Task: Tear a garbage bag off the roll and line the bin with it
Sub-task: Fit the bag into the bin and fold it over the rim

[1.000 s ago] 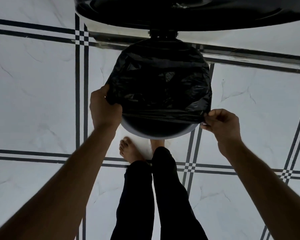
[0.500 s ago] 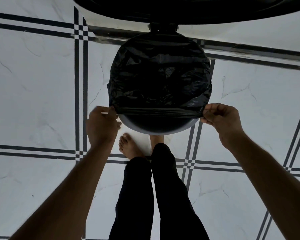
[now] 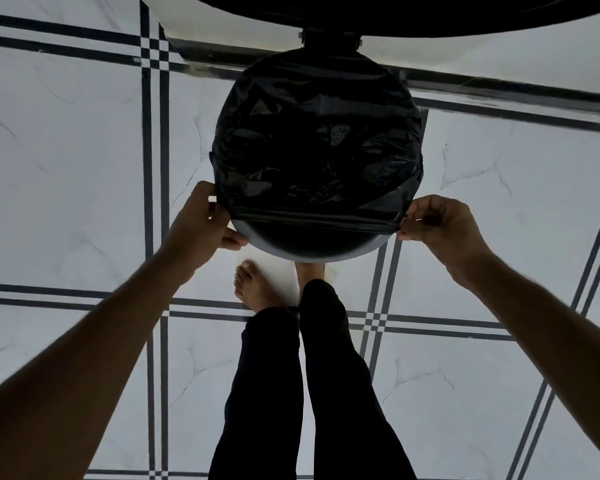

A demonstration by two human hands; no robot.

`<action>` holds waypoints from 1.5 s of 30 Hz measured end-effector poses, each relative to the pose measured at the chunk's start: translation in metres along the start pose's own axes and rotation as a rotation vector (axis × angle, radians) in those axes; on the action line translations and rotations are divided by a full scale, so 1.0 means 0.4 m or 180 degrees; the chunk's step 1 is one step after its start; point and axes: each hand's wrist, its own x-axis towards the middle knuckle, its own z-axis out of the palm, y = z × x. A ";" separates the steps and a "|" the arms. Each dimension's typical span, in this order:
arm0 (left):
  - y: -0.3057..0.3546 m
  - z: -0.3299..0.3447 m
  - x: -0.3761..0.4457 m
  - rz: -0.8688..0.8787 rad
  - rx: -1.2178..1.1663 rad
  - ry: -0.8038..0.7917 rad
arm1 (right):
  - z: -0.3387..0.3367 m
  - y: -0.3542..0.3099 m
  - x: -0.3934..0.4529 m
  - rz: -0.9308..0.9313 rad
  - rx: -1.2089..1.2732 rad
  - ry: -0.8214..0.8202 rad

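Nearest the camera, two legs in dark trousers (image 3: 309,393) stand on a pale tiled floor (image 3: 66,168), bare feet at the foot of the bin (image 3: 312,245). The left hand (image 3: 201,223) grips the black garbage bag (image 3: 317,143) at the bin's left edge; the right hand (image 3: 440,223) pinches its hem at the right edge. The bag spreads over most of the round opening, its near hem stretched straight between the hands, leaving the near rim bare. Beyond hangs a dark shape, perhaps the raised lid (image 3: 395,12).

Likely a home interior, white marble-look floor tiles (image 3: 66,174) with dark grid lines, bare feet (image 3: 253,289), lined bin (image 3: 312,242)
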 end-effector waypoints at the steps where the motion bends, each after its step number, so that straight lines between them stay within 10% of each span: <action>1: 0.000 -0.004 0.000 0.0017 -0.0010 -0.0057 | 0.001 0.002 -0.002 -0.0025 -0.0040 0.0013; 20: 0.043 0.000 0.013 0.0819 0.1375 0.0802 | 0.019 0.028 -0.012 -0.0244 -0.0083 0.0288; 45: 0.072 0.168 -0.020 -0.1350 -0.1508 0.1774 | 0.077 0.009 -0.096 -0.0002 0.0356 0.1045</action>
